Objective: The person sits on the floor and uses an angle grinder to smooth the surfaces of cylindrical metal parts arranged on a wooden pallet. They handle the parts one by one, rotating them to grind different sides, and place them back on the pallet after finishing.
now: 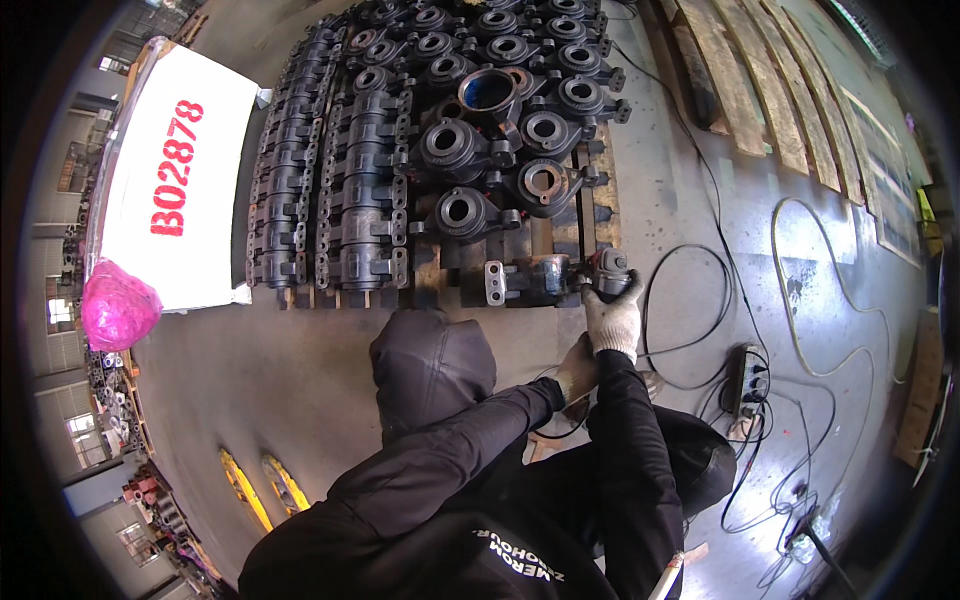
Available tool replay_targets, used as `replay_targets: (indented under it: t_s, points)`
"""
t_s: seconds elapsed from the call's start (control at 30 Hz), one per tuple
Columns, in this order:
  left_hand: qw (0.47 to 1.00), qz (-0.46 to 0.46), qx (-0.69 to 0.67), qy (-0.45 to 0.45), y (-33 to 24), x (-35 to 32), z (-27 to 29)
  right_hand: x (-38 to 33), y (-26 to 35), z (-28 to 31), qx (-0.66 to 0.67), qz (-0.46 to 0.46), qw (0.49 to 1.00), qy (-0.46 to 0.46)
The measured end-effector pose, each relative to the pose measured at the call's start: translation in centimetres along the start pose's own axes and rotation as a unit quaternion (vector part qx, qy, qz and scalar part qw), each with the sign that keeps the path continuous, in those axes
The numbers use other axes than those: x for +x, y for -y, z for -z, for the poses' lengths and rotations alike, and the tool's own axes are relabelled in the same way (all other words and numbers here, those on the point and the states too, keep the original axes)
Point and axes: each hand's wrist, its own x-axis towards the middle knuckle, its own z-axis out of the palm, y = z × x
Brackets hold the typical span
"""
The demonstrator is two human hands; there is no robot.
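Dark grey object (pixel 608 262) sits in the gloved right hand (pixel 613 320).

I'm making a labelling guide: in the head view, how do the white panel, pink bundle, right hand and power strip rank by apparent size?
1. White panel
2. Pink bundle
3. Right hand and power strip: look too close to rank

Red stencilled characters (pixel 178 168) running up a white panel (pixel 222 180), white lettering (pixel 518 556) across a black top (pixel 400 530)

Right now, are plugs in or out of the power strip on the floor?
In: dark plugs sit in the sockets of the power strip.
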Motion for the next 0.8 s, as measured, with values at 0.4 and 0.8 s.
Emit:
replay_targets:
  t_s: [0.4,0.8]
  points:
    - [0.999,0.011,-0.016,-0.034,-0.3,-3.0,-0.2,-1.7,-0.1,-0.2,0.012,0.044,0.998,0.041]
    - [0.992,0.033,0.125,0.006,-1.1,-2.0,0.4,-1.3,0.5,-0.1,0.038,0.022,0.998,0.037]
